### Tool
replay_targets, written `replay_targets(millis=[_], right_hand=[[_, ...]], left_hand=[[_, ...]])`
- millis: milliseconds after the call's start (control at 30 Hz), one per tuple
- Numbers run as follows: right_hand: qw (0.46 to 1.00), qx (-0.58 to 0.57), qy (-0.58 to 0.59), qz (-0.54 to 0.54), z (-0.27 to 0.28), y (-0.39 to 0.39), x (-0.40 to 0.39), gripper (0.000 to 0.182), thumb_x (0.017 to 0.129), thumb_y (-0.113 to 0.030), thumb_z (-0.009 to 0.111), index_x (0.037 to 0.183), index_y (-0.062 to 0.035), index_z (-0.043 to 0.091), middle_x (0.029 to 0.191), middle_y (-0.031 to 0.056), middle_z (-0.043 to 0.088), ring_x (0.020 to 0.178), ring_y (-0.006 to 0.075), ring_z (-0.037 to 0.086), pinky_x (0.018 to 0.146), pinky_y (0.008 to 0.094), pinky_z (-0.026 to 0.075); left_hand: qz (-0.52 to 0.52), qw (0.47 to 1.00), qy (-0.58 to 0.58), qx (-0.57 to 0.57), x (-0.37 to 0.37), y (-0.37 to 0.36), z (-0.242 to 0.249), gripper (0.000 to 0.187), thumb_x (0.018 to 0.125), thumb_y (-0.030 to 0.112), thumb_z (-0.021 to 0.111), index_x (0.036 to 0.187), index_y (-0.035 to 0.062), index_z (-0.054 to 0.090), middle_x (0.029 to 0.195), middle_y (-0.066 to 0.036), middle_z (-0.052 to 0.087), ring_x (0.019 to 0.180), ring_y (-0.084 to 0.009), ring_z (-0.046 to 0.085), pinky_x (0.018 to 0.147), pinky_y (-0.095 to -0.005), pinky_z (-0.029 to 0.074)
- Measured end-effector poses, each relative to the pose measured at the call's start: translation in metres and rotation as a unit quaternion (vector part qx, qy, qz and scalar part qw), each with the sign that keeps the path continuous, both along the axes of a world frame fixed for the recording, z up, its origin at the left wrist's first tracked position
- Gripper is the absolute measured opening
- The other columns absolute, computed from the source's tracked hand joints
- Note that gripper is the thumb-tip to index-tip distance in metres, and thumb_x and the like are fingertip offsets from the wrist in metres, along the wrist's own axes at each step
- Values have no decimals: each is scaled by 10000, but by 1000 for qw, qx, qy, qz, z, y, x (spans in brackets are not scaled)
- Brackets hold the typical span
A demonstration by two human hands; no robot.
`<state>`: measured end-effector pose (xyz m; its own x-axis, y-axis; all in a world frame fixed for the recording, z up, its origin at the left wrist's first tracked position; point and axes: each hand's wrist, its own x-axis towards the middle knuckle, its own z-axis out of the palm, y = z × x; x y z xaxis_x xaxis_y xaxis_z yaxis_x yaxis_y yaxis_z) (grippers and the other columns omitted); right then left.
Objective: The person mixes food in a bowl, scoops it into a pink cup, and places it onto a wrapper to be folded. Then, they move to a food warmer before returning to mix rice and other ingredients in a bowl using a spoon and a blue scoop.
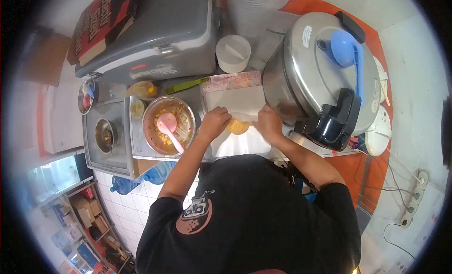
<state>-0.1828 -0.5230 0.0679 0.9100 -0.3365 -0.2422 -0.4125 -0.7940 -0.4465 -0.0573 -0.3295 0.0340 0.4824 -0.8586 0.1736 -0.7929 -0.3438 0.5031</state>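
A small mound of yellow food (238,126) lies on white paper (230,144) at the counter's front edge. My left hand (215,124) is on its left side, fingers closed on the paper's edge. On the right side my right hand (269,125) pinches the paper too. Behind them is a stack of wrapping sheets (237,96) with red print at the back. To the left stands a steel bowl (146,128) of yellowish food pieces, with a pink spoon (168,124) in it.
A large steel cooker (301,62) with a blue ladle (345,48) on its lid stands right. Behind are a grey cooler box (155,43) and a white tub (233,54). A green-handled knife (188,85), a bottle (141,90) and a small bowl (104,135) are left.
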Motion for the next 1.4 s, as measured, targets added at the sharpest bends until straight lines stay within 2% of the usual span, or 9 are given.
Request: replay_targets(millis=[267,300,433,667,1000,1233,1300,1367,1400], right_hand=[[956,80,-283,14,10,23,14,280,681,45,588,940,-58,600,1073,109,564,1039,347,513,883,450,403],[971,82,-217,58,1,27,15,440,718,16,570,1149,-69,572,1292,124,508,1211,360,441,1019,495,320],[981,18,88,170,-30,49,3,695,778,-51,510,1444,-48,311,1536,130,238,1430,368,158,1112,617,26],[984,-18,22,176,-50,45,-36,743,762,-13,477,1470,-76,262,1556,97,195,1425,386,161,1108,629,31],[992,24,-23,120,-42,42,-40,624,762,-48,528,1377,-106,438,1490,76,361,1374,340,306,1097,608,107],[985,4,-71,158,-50,46,-47,602,757,-47,546,1350,-128,484,1504,50,337,1386,335,287,1078,628,121],[985,-4,-67,162,-47,44,-51,604,754,-41,546,1347,-142,492,1506,44,334,1390,332,280,1073,633,125],[984,-13,-54,171,-46,41,-55,568,781,-70,560,1338,-163,506,1507,33,334,1400,329,258,1069,639,120],[984,-12,-56,167,-47,41,-56,568,781,-70,560,1338,-163,506,1507,33,334,1400,329,258,1069,639,120]], left_hand=[[-35,997,-59,-22,-16,6,-9,95,697,98,670,791,84,659,791,-32,582,753,-220,567,636,-352,492],[-37,997,-60,-21,-18,7,-10,95,697,98,670,791,84,659,791,-32,582,753,-220,567,636,-352,492],[-47,997,-63,-5,-26,12,-11,169,670,92,684,834,71,648,841,-39,585,792,-229,563,669,-355,488],[161,987,-6,11,-7,38,-43,279,636,8,639,913,30,658,1072,-141,605,1019,-341,528,931,-410,412],[283,921,267,-1,3,31,-45,277,776,160,634,1000,-2,655,843,-183,683,752,-310,668,714,-378,517],[285,901,324,42,-4,49,-66,396,765,289,693,1026,-8,663,802,-149,690,750,-264,663,736,-355,507],[180,949,260,-11,-25,59,-72,441,756,388,690,910,-25,672,705,-175,664,663,-315,661,645,-407,517],[202,850,433,223,-45,69,-42,441,776,414,687,801,-26,666,594,-135,619,513,-250,611,510,-375,485],[172,839,478,193,-57,71,-32,427,822,410,661,684,7,631,532,-88,591,389,-161,502,390,-310,386]])
